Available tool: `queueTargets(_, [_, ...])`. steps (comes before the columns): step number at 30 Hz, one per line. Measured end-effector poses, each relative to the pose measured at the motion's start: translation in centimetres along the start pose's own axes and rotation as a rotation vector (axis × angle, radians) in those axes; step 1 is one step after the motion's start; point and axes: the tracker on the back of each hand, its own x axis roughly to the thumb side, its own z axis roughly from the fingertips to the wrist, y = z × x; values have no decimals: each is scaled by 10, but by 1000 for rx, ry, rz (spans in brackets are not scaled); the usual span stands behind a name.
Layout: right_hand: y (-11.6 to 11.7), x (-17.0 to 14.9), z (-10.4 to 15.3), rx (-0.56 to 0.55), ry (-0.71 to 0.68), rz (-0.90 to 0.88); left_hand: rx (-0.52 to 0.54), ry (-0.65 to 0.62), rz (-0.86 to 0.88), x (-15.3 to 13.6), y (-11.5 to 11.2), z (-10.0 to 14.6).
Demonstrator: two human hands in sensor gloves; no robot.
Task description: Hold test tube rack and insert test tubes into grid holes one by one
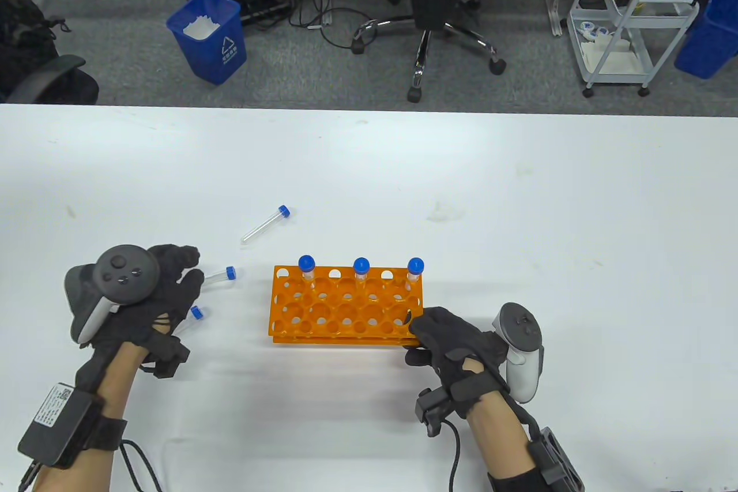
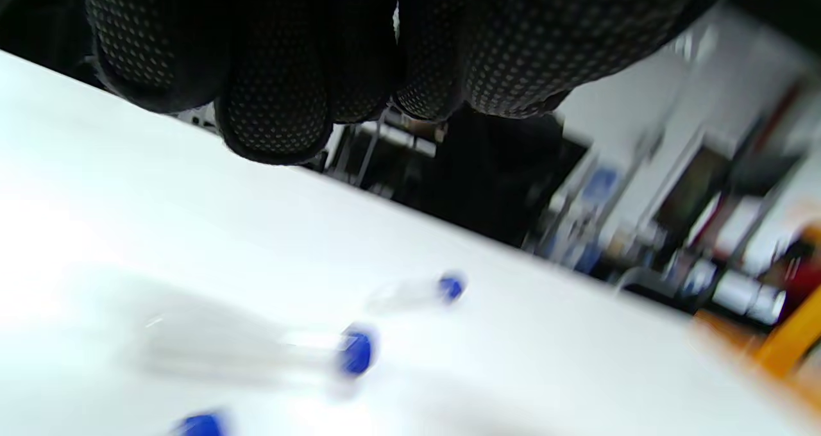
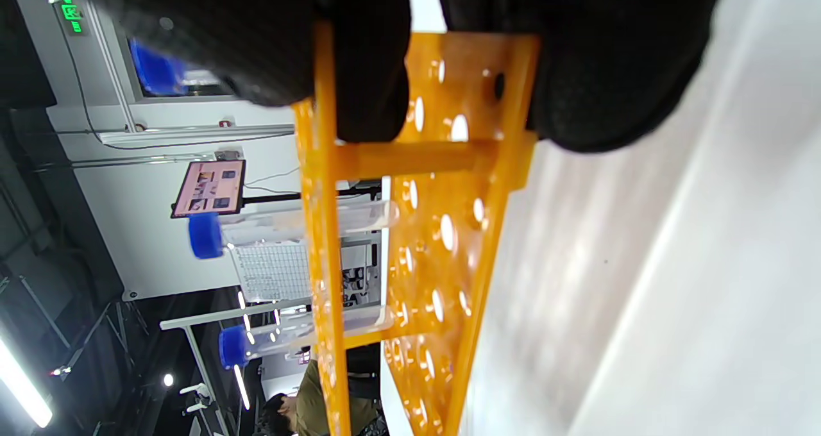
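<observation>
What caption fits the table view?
Right hand grips orange test tube rack holding three capped tubes; left hand reaches toward loose tubes.

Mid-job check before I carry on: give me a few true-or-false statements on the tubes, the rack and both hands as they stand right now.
1. Three blue-capped test tubes stand in the orange test tube rack, all in its far row. True; the rightmost tube is at the far right corner.
2. The right hand grips the rack's near right corner. True.
3. The left hand is lowering a tube into the rack. False; it is over the loose tubes lying left of the rack.
4. No tubes remain on the white table. False; three lie there, including the farthest loose tube.
</observation>
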Motion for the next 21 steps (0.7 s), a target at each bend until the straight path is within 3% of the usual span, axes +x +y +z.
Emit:
queueTargets(8, [-6,2,1,-3,-7,-9,-120,-20,-453,0,-52,0])
queueTargets(21, [-6,0,-1,15,-13,-6,-139,-59,-595,-2,-86,3])
